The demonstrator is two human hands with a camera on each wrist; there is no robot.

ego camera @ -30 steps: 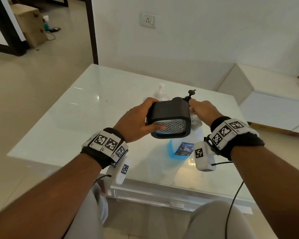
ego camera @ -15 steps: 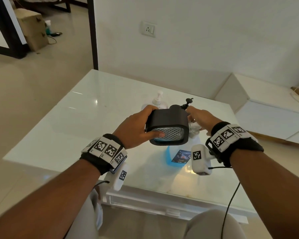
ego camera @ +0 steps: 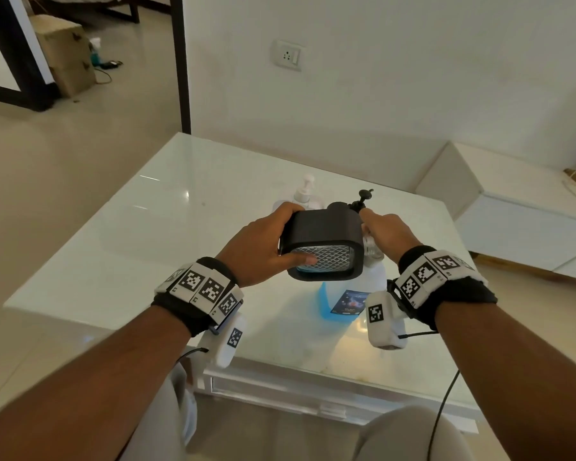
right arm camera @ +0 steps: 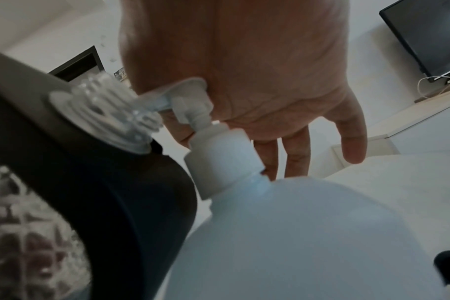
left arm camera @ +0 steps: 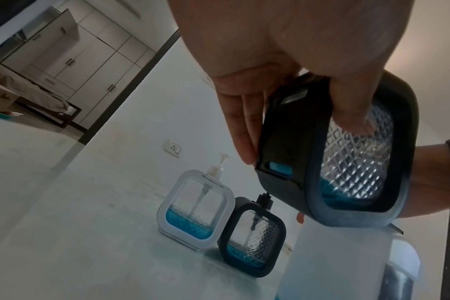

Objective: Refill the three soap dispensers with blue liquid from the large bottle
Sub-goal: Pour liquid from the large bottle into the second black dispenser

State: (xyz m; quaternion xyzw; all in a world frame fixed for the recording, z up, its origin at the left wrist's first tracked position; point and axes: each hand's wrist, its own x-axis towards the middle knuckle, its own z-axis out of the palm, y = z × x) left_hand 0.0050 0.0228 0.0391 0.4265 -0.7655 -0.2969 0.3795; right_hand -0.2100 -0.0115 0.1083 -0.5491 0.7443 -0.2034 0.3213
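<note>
My left hand (ego camera: 263, 251) grips a black-framed soap dispenser (ego camera: 323, 237) and holds it tilted above the table, thumb on its diamond-patterned clear face (left arm camera: 355, 162). A little blue liquid lies in its low corner. Its open threaded neck (right arm camera: 103, 113) sits at the spout of the large bottle's white pump (right arm camera: 190, 97). The palm of my right hand (ego camera: 389, 231) rests on that pump head, fingers straight. The large bottle (ego camera: 340, 304), translucent with blue liquid, stands under both hands. A white-framed dispenser (left arm camera: 195, 209) and a second black one (left arm camera: 252, 237) stand behind, each with some blue liquid.
The glossy white table (ego camera: 147, 244) stretches left of the bottles. A low white cabinet (ego camera: 512, 221) stands right of the table, near the wall. A cardboard box (ego camera: 64, 51) sits on the floor far left. My knees are at the table's near edge.
Both hands keep the same hold on the dispenser and pump. The view has tipped up slightly, so they sit lower in the frame.
</note>
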